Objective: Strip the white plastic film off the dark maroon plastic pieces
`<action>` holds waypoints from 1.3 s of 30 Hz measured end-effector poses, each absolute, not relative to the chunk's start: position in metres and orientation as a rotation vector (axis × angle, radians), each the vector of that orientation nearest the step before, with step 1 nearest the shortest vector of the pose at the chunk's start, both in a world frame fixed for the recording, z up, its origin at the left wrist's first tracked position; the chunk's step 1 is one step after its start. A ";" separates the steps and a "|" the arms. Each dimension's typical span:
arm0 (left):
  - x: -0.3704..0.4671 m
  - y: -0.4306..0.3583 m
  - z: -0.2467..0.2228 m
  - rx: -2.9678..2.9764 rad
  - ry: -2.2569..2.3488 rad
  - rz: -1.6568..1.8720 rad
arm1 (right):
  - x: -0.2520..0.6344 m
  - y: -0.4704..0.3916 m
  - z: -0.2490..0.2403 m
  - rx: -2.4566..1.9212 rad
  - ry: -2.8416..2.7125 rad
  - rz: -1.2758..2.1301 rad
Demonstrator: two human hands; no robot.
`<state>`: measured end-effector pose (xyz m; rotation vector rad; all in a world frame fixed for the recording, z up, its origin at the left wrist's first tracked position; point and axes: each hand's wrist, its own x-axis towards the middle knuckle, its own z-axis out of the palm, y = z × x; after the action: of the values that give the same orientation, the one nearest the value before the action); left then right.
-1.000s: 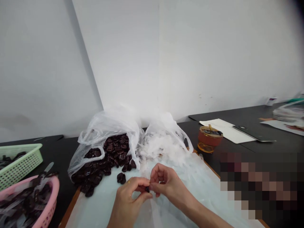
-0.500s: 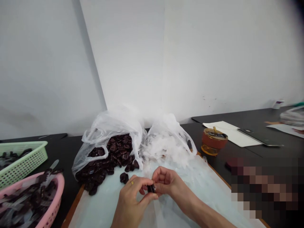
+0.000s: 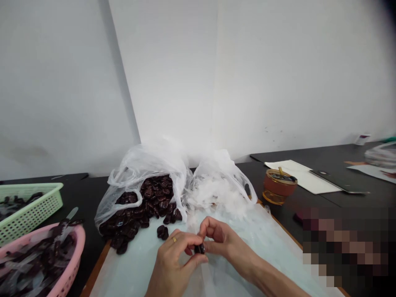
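My left hand (image 3: 176, 262), with a ring on one finger, pinches a small dark, glossy piece (image 3: 199, 248) between thumb and fingertips. On the piece's other side, the closed thumb and fingers of my right hand (image 3: 222, 239) grip it too. Both hands are just above a pale sheet-covered board (image 3: 133, 270). A couple of similar dark pieces (image 3: 162, 232) lie loose beyond my left hand. Behind them a heap of dark glossy pieces (image 3: 156, 194) spills from a white plastic bag (image 3: 120, 179). A second bag (image 3: 216, 165) holds thin whitish, translucent bits (image 3: 213, 189).
At left stand a pink basket (image 3: 78, 247) of dark pieces with clear strips and a green basket (image 3: 51, 206). An amber cup (image 3: 280, 187) with a brown band, white paper (image 3: 287, 167) and a phone-like dark slab (image 3: 337, 181) lie right. A wall (image 3: 185, 74) rises behind.
My hands stay together on the dark piece, with only a slight shift of the fingers. The whole view has moved slightly; the bags and baskets stay in place.
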<state>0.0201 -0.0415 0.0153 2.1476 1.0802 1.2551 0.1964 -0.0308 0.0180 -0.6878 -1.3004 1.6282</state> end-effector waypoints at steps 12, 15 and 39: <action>0.018 -0.040 0.012 2.169 1.023 1.272 | 0.199 -0.029 0.019 -0.717 -1.269 1.671; 0.018 -0.040 0.011 2.144 1.028 1.270 | 0.198 -0.028 0.017 -0.703 -1.248 1.692; 0.022 -0.037 0.013 1.542 1.065 1.191 | 0.193 -0.034 0.020 -0.910 -1.485 1.250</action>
<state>0.0216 -0.0370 0.0134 1.5419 1.0648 1.1913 0.1926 -0.0342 0.0197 -0.9101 -1.4854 1.2498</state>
